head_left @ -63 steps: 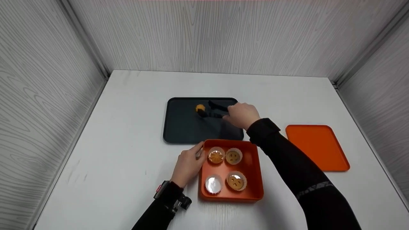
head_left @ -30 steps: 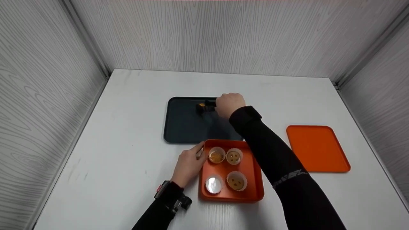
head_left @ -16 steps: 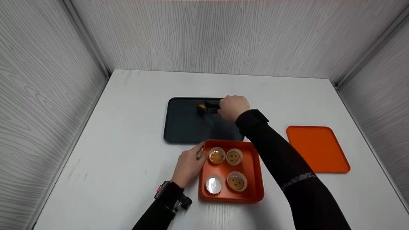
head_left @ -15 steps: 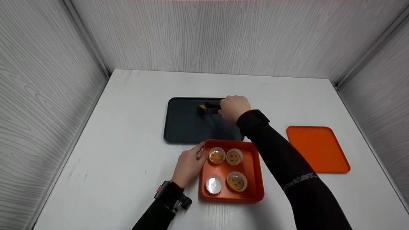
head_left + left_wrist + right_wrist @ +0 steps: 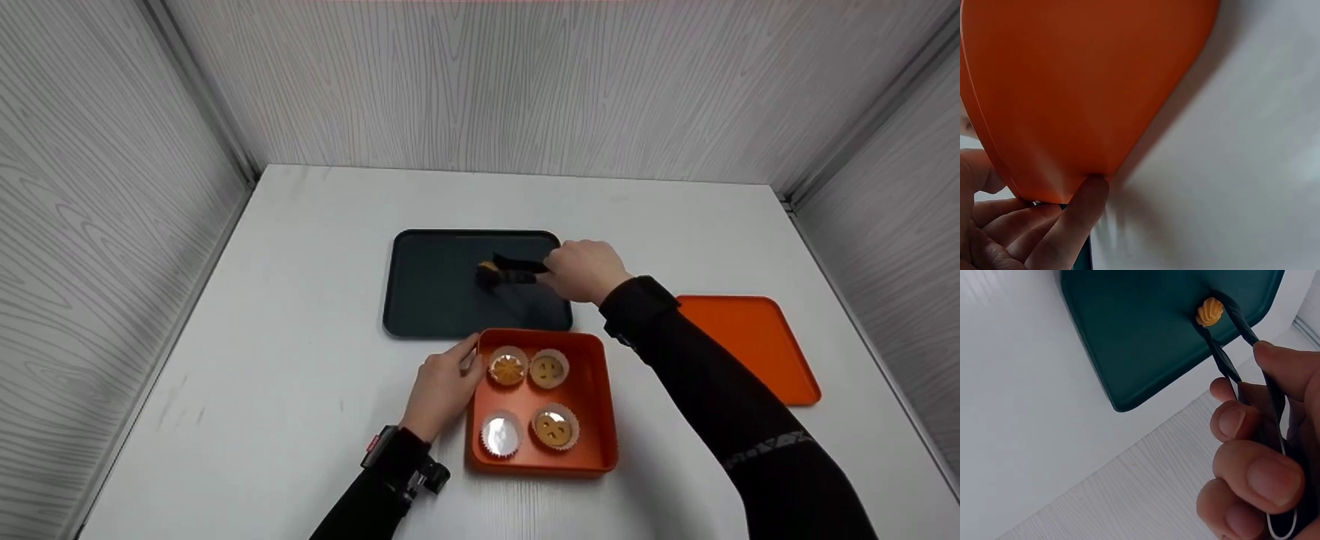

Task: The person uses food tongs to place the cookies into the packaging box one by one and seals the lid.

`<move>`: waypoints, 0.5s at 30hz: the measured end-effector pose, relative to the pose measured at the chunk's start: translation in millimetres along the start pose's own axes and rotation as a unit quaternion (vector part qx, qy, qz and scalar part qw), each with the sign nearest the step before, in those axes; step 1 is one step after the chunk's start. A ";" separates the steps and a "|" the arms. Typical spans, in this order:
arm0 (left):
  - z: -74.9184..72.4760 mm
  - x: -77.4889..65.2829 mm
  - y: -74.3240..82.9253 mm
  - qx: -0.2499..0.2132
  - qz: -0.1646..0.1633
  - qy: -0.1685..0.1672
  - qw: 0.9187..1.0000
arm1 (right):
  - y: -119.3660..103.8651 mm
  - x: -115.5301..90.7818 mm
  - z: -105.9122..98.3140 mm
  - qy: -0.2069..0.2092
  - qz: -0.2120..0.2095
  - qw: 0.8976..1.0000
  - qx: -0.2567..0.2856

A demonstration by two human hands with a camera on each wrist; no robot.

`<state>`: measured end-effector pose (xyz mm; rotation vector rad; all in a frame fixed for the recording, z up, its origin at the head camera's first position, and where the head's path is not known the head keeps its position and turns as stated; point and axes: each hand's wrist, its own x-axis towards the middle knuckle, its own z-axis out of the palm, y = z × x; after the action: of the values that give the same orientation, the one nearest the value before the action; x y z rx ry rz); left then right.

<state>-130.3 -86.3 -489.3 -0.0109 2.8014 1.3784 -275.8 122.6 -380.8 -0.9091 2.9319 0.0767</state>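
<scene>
My right hand [image 5: 585, 271] grips black tongs [image 5: 1230, 363], fingers curled round their arms. Between the tong tips sits a golden swirled cookie [image 5: 1209, 312], over the dark green tray [image 5: 427, 300]. At the far left corner of an orange box [image 5: 592, 397] is my left hand [image 5: 442, 390], thumb on the left wall and fingers bent round the corner, as the left wrist view shows. Inside the box stand paper cups. One holds an amber swirled cookie [image 5: 508, 369], two hold round cookies with holes [image 5: 547, 369], and a white cup [image 5: 501, 435] shows a shiny bare bottom.
To the right lies a flat orange tray [image 5: 750, 337], partly covered by the right sleeve [image 5: 720, 390]. The white table [image 5: 285, 315] is enclosed by grey wood-grain panels [image 5: 480, 90] at the back and both sides.
The tongs, apart around the cookie about two seconds ago, have closed on it. Since half a second ago my right hand has drawn it right and nearer. The left hand has stayed put.
</scene>
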 end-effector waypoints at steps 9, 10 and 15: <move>-0.4 2.1 -0.7 0.000 -0.016 -0.009 1.000 | 14.2 -21.6 8.6 0.005 -0.011 1.000 0.009; -0.4 2.2 -0.9 0.001 -0.016 -0.009 1.000 | 15.5 -23.7 9.5 0.008 -0.013 1.000 0.010; -0.9 2.7 -2.0 -0.001 -0.011 -0.003 1.000 | 22.3 -36.0 12.6 0.034 -0.028 0.999 0.017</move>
<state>-133.0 -88.2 -490.3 -0.0385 2.7857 1.3753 -258.1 162.1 -389.8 -1.0091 2.9577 -0.0068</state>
